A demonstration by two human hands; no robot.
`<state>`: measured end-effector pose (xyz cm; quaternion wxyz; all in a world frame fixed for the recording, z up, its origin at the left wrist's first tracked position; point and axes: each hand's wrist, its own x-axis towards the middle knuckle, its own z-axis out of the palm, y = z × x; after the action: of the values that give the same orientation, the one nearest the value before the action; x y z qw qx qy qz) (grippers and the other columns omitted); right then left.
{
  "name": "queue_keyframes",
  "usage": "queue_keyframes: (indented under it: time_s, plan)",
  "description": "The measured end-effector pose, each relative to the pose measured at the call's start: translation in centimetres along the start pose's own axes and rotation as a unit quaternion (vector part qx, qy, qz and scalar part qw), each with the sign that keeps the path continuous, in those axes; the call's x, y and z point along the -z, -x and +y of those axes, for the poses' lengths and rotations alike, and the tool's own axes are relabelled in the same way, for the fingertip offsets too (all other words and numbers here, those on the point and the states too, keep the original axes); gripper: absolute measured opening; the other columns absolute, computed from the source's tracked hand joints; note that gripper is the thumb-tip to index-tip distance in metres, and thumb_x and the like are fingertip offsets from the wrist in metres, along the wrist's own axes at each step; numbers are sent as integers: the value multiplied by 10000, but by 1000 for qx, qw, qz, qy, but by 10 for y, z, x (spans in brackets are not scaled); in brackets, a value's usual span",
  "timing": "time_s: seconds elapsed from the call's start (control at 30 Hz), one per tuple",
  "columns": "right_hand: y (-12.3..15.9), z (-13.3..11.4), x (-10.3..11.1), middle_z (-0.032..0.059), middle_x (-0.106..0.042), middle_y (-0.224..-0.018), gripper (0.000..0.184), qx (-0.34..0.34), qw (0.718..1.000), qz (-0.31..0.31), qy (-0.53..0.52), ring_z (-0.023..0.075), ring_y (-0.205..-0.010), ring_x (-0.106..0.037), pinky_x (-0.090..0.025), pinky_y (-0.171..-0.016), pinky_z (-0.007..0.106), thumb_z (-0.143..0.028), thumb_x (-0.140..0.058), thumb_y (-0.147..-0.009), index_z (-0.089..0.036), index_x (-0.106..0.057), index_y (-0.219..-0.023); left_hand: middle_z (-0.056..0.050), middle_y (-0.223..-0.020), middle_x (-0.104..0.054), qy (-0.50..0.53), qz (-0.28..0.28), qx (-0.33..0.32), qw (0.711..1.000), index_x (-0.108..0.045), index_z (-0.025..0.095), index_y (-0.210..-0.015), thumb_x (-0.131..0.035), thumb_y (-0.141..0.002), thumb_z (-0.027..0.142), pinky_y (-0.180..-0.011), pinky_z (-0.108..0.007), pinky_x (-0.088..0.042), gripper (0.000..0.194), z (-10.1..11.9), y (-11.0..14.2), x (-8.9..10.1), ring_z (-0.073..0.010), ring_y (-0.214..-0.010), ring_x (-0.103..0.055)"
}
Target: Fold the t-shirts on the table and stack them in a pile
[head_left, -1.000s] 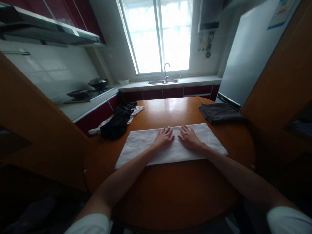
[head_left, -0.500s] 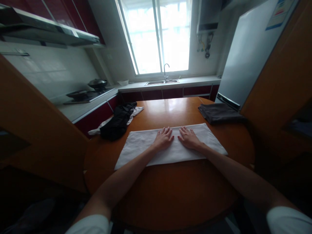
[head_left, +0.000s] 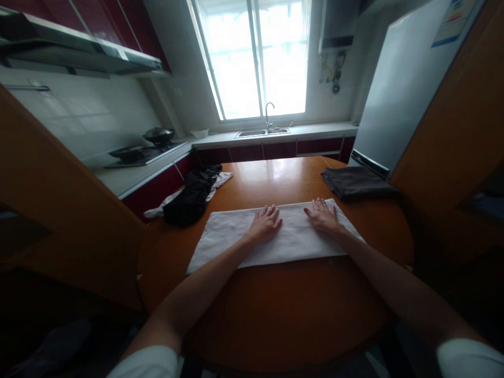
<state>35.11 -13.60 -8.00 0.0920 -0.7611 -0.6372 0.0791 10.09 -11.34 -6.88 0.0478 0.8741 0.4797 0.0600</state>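
A white folded cloth (head_left: 224, 236) lies flat as a long rectangle on the round wooden table (head_left: 283, 310). My left hand (head_left: 266, 224) rests on it near the middle, palm down, with the fingers stretched out. Farther right, close to the cloth's right end, my right hand (head_left: 323, 216) lies palm down with its fingers spread. Neither hand grips anything. Slight wrinkles show on the cloth's surface.
Black and white clothes (head_left: 191, 197) lie in a loose heap at the table's left side. A dark grey folded cloth (head_left: 356, 182) sits at the right edge. Beyond the table are a sink (head_left: 252, 133), a stove with pans (head_left: 157, 135) and a fridge (head_left: 409, 89).
My right hand has slid to the right across the white cloth, away from my left hand. The left hand and the cloth have stayed in place.
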Motion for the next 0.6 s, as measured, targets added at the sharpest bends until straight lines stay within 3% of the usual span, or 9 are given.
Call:
queue_keyframes:
  time_s: [0.13, 0.3, 0.47, 0.6]
  plan:
    - [-8, 11, -1, 197, -122, -1669, 810, -41, 999, 24, -16, 308, -1549, -75, -58, -1227, 547, -571, -157, -1009, -5, -212, -1586, -76, -1671, -225, 0, -4, 0, 1000, -342, 228, -1561, -288, -1034, 503, -1214, -564, -181, 597, 1, 1, 1, -335, -1537, -166]
    - [-8, 7, -3, 203, -128, -1667, 792, -26, 998, 57, -21, 307, -1549, -82, -54, -1221, 561, -566, -183, -1017, -13, -238, -1580, -78, -1668, -232, -1, -1, 1, 1000, -347, 217, -1560, -287, -1033, 497, -1216, -564, -177, 600, 2, 1, 3, -338, -1534, -174]
    - [7, -18, -3, 188, -178, -1662, 715, 85, 993, 77, -31, 269, -1547, -125, -100, -1219, 543, -526, -201, -1036, -65, -279, -1576, -82, -1665, -239, 0, 2, 0, 1000, -342, 210, -1563, -289, -1030, 506, -1214, -570, -178, 612, 2, 1, 2, -344, -1532, -179]
    - [21, -38, -6, 153, -187, -1665, 688, 178, 983, 32, -24, 255, -1548, -123, -105, -1224, 534, -498, -260, -1029, -95, -264, -1587, -74, -1667, -238, -1, 3, 1, 1000, -343, 231, -1562, -291, -1028, 508, -1212, -573, -183, 604, 2, 2, 2, -335, -1534, -177]
